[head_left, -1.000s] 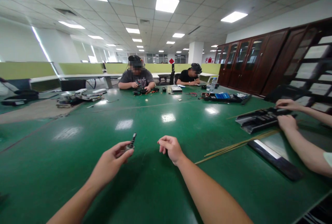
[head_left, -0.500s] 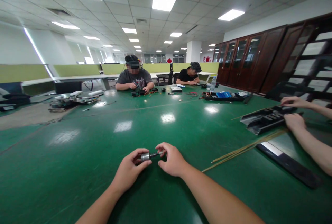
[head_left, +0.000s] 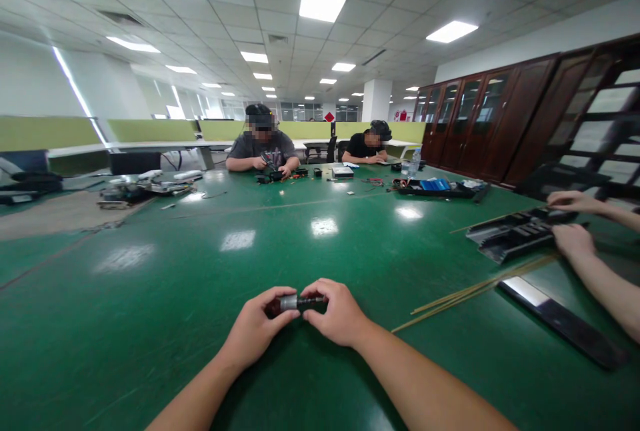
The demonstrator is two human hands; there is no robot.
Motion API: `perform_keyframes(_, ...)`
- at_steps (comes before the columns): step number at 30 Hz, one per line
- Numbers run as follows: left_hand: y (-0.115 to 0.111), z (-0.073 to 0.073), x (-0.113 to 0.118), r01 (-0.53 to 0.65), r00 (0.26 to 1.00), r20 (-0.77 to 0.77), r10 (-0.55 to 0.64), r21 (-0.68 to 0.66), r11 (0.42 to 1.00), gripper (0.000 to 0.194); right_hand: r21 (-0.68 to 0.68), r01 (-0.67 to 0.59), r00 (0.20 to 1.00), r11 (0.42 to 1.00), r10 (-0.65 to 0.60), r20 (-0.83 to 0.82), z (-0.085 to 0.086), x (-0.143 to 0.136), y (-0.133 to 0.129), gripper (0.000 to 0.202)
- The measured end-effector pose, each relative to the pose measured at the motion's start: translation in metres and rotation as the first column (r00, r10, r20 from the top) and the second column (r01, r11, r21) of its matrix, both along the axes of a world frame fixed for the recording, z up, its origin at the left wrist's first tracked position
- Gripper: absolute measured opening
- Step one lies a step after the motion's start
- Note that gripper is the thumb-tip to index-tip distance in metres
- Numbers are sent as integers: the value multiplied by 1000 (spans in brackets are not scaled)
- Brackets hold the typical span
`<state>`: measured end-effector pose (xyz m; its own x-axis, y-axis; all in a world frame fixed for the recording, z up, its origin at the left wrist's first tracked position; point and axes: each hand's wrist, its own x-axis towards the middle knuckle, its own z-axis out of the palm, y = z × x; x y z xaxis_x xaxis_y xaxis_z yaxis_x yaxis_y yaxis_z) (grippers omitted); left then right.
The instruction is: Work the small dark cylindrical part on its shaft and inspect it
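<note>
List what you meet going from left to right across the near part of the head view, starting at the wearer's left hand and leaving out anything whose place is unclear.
Left hand, metal part, right hand, thin rods, co-worker's nearer hand.

A small cylindrical part [head_left: 289,302] lies nearly level between my two hands above the green tabletop [head_left: 200,298].
Its silver barrel, darker toward the end in my left hand [head_left: 253,330], gives way to a slim, dark, ribbed shaft [head_left: 311,301] that points right into the curl of my right hand [head_left: 341,314], where its tip is partly hidden.
</note>
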<state>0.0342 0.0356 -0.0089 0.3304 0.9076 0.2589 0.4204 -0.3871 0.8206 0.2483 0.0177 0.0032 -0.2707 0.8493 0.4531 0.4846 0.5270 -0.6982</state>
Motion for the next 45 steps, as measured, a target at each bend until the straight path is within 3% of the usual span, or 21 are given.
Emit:
perform_keyframes(12,-3,1,1,-39,999,-17,39,45,998,38,-33,18,1000,999,-18,-23,-2,-3,3,18)
perform_keyframes(45,-7,3,3,-83,996,-19,86,109,991,34,-84,56,996,995,-62,-68,-1,-4,3,12)
